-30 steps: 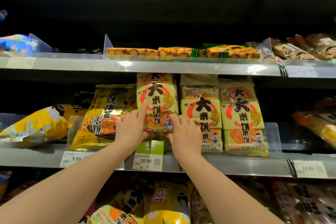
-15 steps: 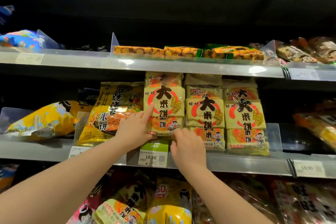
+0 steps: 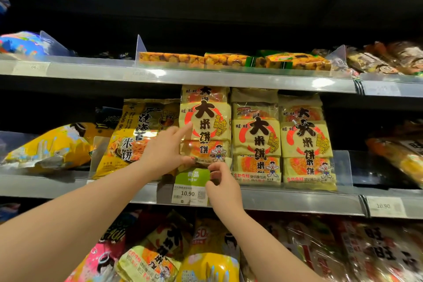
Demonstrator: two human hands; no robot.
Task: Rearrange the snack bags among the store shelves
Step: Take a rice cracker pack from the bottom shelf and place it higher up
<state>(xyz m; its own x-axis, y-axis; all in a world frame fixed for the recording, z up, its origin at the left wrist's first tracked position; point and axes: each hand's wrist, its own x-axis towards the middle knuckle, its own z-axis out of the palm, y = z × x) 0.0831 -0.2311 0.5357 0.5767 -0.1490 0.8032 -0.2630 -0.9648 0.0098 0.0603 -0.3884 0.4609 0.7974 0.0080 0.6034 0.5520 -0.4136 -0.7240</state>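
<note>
A pale yellow rice cracker bag (image 3: 206, 126) with a red ring and large dark characters stands upright at the front of the middle shelf (image 3: 297, 201), first in a row with two matching bags (image 3: 255, 139) touching on its right. The left grip (image 3: 163, 151) clasps the bag's lower left side, forefinger stretched up across its face and thumb tucked against the bottom edge. The right grip (image 3: 223, 186) pinches the bag's bottom seam between thumb and curled fingers, just above a green-topped price tag (image 3: 192, 186) reading 10.90. A gold seaweed rice cracker bag (image 3: 142, 135) leans just to the left, behind the left grip, with a yellow bag (image 3: 50, 146) lying beyond it. Orange snack packs (image 3: 229, 60) line the shelf above.
</note>
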